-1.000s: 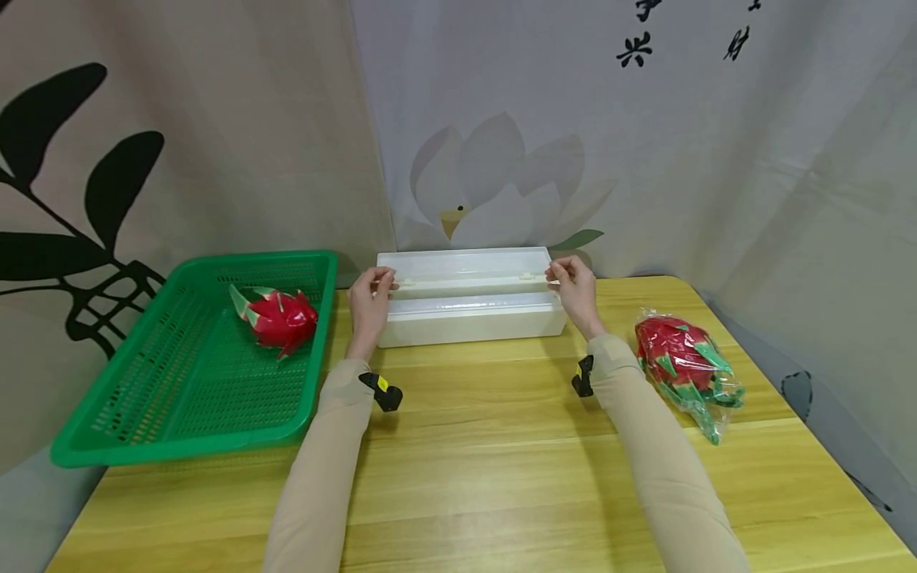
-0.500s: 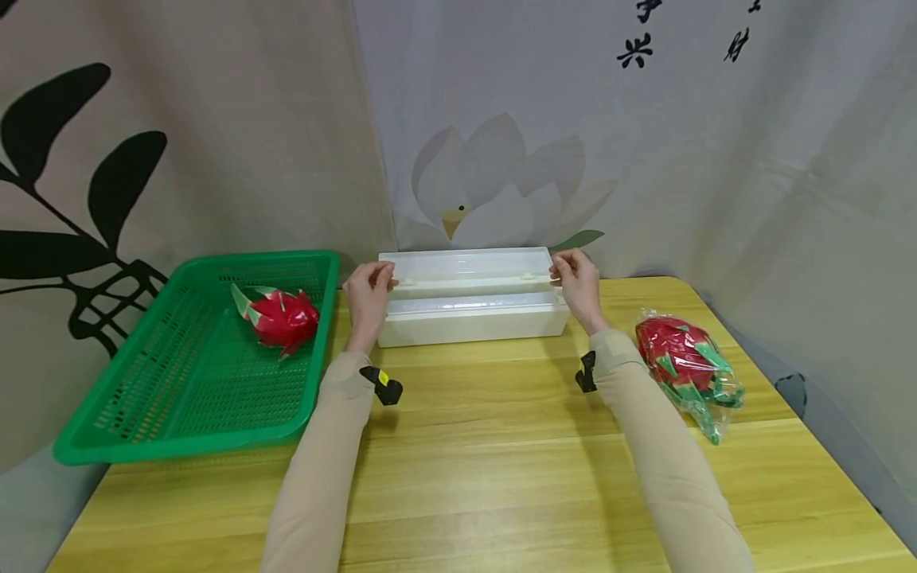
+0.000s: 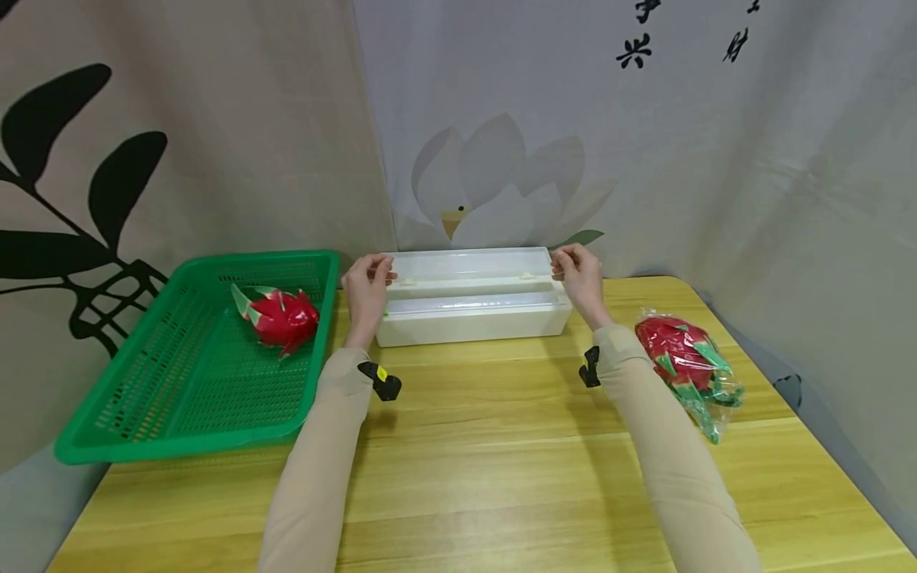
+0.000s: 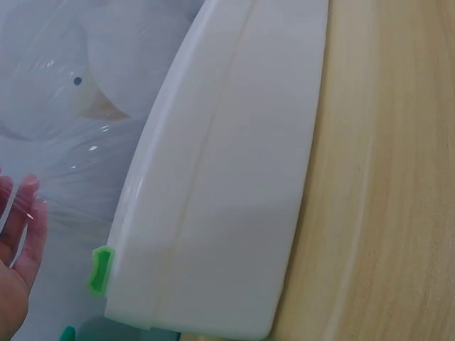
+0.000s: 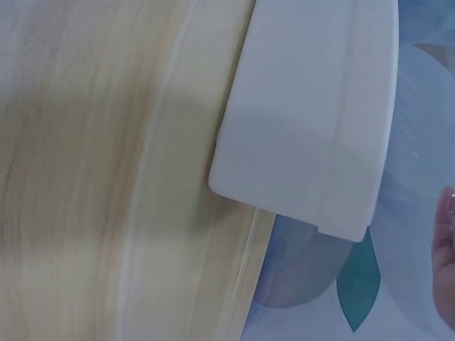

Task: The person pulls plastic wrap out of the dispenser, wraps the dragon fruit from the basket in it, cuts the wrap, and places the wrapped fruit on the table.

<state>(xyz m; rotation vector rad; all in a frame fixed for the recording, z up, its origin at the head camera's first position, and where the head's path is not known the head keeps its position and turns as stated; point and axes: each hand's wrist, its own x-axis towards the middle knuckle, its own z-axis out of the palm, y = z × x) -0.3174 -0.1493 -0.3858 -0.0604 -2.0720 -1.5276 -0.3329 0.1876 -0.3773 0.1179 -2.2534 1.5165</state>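
A long white cling film dispenser (image 3: 473, 326) lies near the back of the table with its lid raised. Clear cling film (image 4: 92, 153) shows as a shiny, wrinkled sheet in the left wrist view. My left hand (image 3: 367, 296) pinches one side of this film above the dispenser's left end. At the right end, my right hand (image 3: 582, 280) pinches the film's other side between thumb and fingers; only a bit of that hand shows in the right wrist view. A small green piece (image 4: 101, 271) sticks out at the dispenser's left end.
On the left stands a green plastic basket (image 3: 193, 448) with a red dragon fruit (image 3: 286, 321) in it. A second dragon fruit (image 3: 677, 354), wrapped in clear plastic, lies to the right of my right forearm. Behind the wooden table (image 3: 473, 477) hangs a printed curtain (image 3: 501, 64).
Both hands have risen slightly and moved a little apart, away from the dispenser. The green piece at its left end has come into sight. The basket and both dragon fruits have stayed put.
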